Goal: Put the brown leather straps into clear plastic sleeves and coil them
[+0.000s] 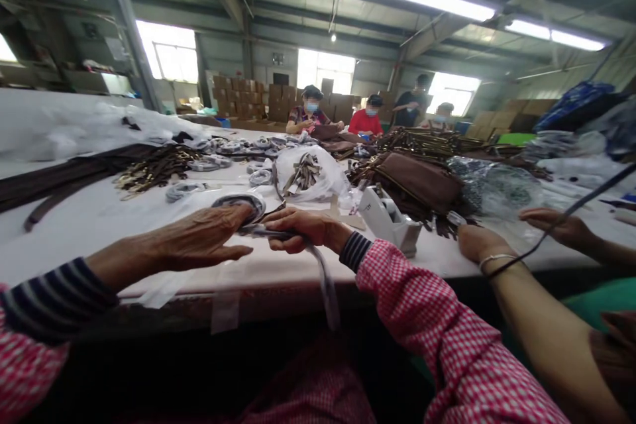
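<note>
My left hand (206,232) lies stretched out with its thumb apart, fingertips against a coiled strap (258,202) on the white table. Whether those fingertips also grip the coil's edge is hidden. To its right, my right hand (303,228) is closed around the strap's loose length, which looks covered in clear film. From under that hand the strap's tail (325,285) hangs over the table's front edge. Just behind the hands sits an open clear plastic bag (313,172) with metal-coloured and grey-brown pieces in it. A white tape dispenser (390,218) stands right of my right hand.
Wrapped coils (213,162) and brown straps with metal clasps (154,169) lie at left. Brown bags (417,179) are heaped right of centre. A co-worker's arms (517,285) reach in at right, a dark strap crossing them. Other people sit across the table (124,205).
</note>
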`<action>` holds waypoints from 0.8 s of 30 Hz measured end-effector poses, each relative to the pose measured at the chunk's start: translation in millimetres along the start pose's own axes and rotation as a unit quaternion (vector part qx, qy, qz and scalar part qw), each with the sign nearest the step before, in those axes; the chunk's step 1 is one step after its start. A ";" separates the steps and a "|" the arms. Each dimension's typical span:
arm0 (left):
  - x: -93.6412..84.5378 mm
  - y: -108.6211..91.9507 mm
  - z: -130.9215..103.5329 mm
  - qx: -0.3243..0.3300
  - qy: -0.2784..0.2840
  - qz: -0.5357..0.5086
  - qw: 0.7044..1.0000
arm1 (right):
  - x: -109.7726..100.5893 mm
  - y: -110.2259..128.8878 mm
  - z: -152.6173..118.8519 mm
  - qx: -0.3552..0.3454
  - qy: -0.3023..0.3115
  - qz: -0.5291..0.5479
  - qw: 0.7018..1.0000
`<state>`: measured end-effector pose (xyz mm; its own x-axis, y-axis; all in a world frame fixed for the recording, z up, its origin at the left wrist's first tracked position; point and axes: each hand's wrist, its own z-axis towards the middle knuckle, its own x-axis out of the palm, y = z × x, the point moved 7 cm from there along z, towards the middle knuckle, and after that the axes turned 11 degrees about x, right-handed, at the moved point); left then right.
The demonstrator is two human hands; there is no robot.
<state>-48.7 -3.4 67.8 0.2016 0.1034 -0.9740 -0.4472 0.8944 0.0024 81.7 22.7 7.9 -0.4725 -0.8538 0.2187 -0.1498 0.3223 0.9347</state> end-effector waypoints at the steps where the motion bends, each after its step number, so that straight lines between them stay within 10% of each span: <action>1: 8.5 0.4 1.7 -0.002 0.008 0.002 1.000 | -5.0 -1.7 -5.5 0.007 -0.020 -0.012 1.000; 7: 44.5 21.1 25.6 -0.075 0.032 0.028 0.996 | -28.3 -0.7 -39.1 -0.025 -0.205 -0.175 0.963; 11: 62.8 36.3 33.2 -0.101 0.084 -0.008 0.991 | -48.1 -6.4 -66.3 -0.034 -0.395 -0.367 0.842; 18: 91.2 37.8 38.9 -0.075 0.133 -0.038 0.988 | -51.2 -29.2 -75.9 -0.027 -0.463 -0.499 0.732; 24: 94.7 37.5 43.1 -0.077 0.153 -0.049 0.984 | -51.4 -33.0 -38.5 -0.084 -0.416 -0.473 0.773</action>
<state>-8.8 58.6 -14.6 -0.0100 -0.1371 -0.9905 -0.5693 0.8151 -0.1071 144.4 40.3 -23.4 -0.6258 -0.0956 -0.7741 -0.6874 -0.4014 0.6052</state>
